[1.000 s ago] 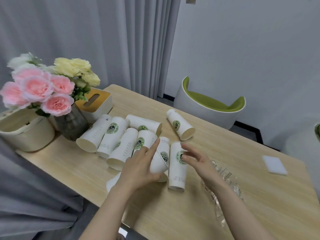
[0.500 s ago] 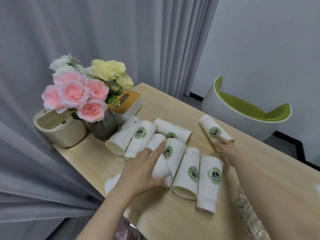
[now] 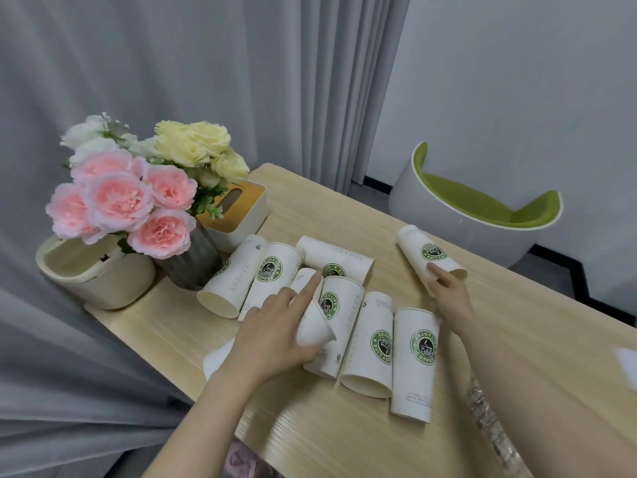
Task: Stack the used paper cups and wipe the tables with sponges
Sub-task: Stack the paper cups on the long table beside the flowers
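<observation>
Left grip: left hand [image 3: 272,334] curls round a small white paper cup [image 3: 310,313] lying on its side, index finger stretched along the cup's wall, thumb under its open mouth.
Right grip: right hand [image 3: 448,296] reaches to the far white paper cup with a green round logo [image 3: 429,253]; fingertips [image 3: 432,270] touch its wall near the open rim, other fingers bent; whether they close round it I cannot tell.
Nearest cups: two tall white paper cups [image 3: 393,350] lie side by side between the forearms, one mouth toward the camera, the other base toward it; each green badge reads "ENJOY LIFE COFFEE".
Middle cups: another logo cup [image 3: 339,305] lies partly under the held cup, touching the nearest pair.
Farther cups: three more white cups [image 3: 275,267] lie on their sides, touching one another, just beside the vase; one shows the same "ENJOY LIFE COFFEE" badge.
Table: light wooden table [image 3: 344,439] carries all the cups.
Right edge: crinkled clear plastic wrap [image 3: 489,419] lies by the right forearm.
Far left: pink, cream and white flowers in a dark grey vase [image 3: 138,194], beside a cream round basket [image 3: 100,277].
Behind vase: white tissue box with yellow top [image 3: 241,215].
Beyond table: white tub chair with green lining [image 3: 479,208], grey curtain [image 3: 172,63].
</observation>
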